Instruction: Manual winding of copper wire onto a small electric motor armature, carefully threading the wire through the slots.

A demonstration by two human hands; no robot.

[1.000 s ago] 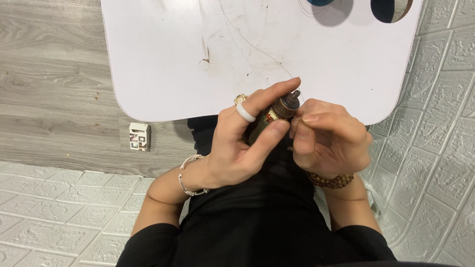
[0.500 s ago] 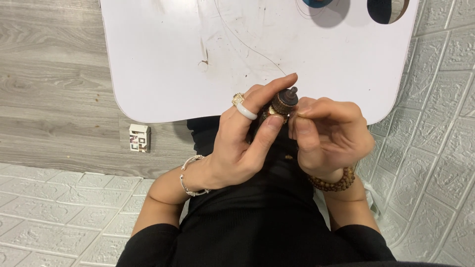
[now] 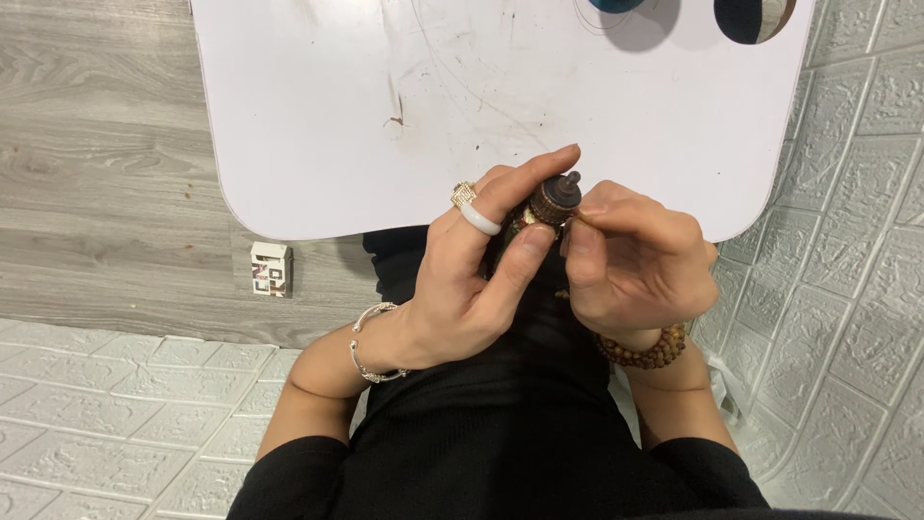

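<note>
Small motor armature (image 3: 552,202) — held just off the near edge of the white bench (image 3: 318,116), above the lap. Left hand (image 3: 472,279) wraps its body: thumb laid up one side, fingers curled behind, grip closed on it. Right hand (image 3: 626,260) has fingertips (image 3: 577,220) pinched together at the piece's top edge; what lies between them is too small to tell, possibly fine wire.

Handling, by judgement: compact metal, dense for its size, rigid. Best held round the thick middle as now; the thin shaft end and any fine winding look easy to bend or snag.

Look: dark brown ribbed cylinder, coppery glint at the collar, short dark stub shaft pointing away from the body.

Nearby: two round dark objects (image 3: 756,14) cut off at the bench's far edge; small patterned box (image 3: 269,268) on the wooden floor — well apart.
</note>
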